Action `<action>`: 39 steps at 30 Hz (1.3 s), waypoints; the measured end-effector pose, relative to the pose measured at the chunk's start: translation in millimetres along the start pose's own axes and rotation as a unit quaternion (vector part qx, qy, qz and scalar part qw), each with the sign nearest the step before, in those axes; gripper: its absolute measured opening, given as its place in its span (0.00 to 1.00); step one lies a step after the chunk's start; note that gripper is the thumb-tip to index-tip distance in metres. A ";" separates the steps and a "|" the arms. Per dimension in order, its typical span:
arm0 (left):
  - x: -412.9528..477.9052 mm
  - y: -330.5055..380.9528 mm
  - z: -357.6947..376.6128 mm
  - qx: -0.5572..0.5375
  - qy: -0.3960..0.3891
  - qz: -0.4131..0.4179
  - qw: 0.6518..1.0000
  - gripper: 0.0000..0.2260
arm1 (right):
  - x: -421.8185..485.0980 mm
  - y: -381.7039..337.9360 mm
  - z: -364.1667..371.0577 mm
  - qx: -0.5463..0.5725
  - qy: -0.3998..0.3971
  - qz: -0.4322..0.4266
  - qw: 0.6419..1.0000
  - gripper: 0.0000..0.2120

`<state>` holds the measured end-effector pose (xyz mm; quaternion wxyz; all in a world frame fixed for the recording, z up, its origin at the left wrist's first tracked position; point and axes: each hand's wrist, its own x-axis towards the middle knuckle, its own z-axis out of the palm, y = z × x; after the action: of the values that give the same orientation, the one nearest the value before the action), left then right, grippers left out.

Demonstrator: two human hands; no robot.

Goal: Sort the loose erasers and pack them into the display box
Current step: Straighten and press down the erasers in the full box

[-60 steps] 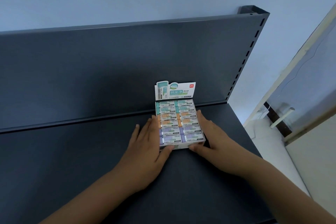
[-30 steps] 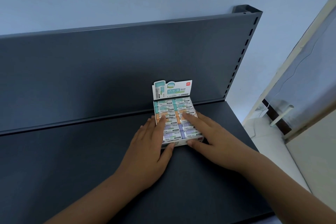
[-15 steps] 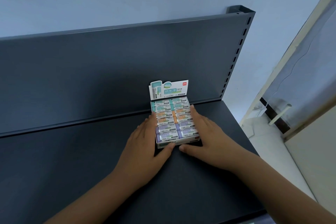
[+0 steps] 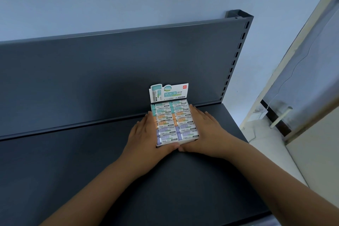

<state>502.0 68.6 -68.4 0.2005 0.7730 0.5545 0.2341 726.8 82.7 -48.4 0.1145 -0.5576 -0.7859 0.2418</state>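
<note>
Both forearms reach over the dark shelf (image 4: 88, 167). The left hand (image 4: 145, 137) and right hand (image 4: 208, 134) lie flat with straight fingers against the two sides of the display box (image 4: 187, 141), and their thumbs almost meet along its front wall. The box sits on the shelf, filled with erasers (image 4: 176, 121) in two columns: purple nearest, orange in the middle, teal at the back. Its printed card (image 4: 168, 92) stands upright just in front of the back panel (image 4: 110, 71).

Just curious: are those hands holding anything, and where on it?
The display box, pressed between flat hands: left hand on its left side, right hand on its right, thumbs at the front wall.
</note>
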 end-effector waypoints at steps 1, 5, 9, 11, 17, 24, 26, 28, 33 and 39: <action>-0.5 -0.1 -0.1 0.001 0.000 0.002 1.000 0.41 | -0.2 0.0 0.6 0.001 -0.005 0.002 1.000 0.61; -1.3 4.0 -2.9 -0.018 0.004 0.001 1.000 0.39 | -1.0 -2.1 -0.3 0.005 -0.010 0.011 1.000 0.61; -0.1 10.8 -6.6 -0.086 0.019 -0.018 0.996 0.27 | -6.7 -15.3 0.7 0.152 -0.007 0.034 0.988 0.63; 2.9 16.0 -5.3 -0.193 0.021 -0.062 0.979 0.18 | -10.4 -22.6 0.5 0.293 0.002 0.023 0.956 0.54; 7.4 30.8 9.7 -0.415 0.033 -0.099 0.904 0.25 | -12.3 -42.0 3.2 0.468 0.088 0.009 0.879 0.21; 5.6 35.8 4.7 -0.382 0.021 -0.107 0.918 0.24 | -10.1 -42.7 8.7 0.457 0.093 0.003 0.885 0.25; 2.9 34.4 -0.6 -0.361 -0.007 -0.112 0.926 0.22 | -12.4 -39.5 4.1 0.411 0.072 0.011 0.909 0.25; -3.2 24.1 -2.4 -0.219 -0.023 -0.110 0.969 0.20 | -16.1 -31.9 -2.0 0.318 0.052 0.012 0.947 0.26; -26.8 6.0 1.8 -0.001 -0.072 -0.047 0.996 0.36 | -35.2 -8.0 -9.9 0.089 -0.049 -0.015 0.995 0.41; -28.9 12.2 4.6 0.046 -0.048 -0.041 0.997 0.37 | -34.0 -4.1 -1.8 0.016 -0.046 0.004 0.999 0.39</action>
<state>506.0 37.2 -69.1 0.2003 0.7683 0.5858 0.1629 736.2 50.4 -41.7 0.0865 -0.5473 -0.7838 0.2803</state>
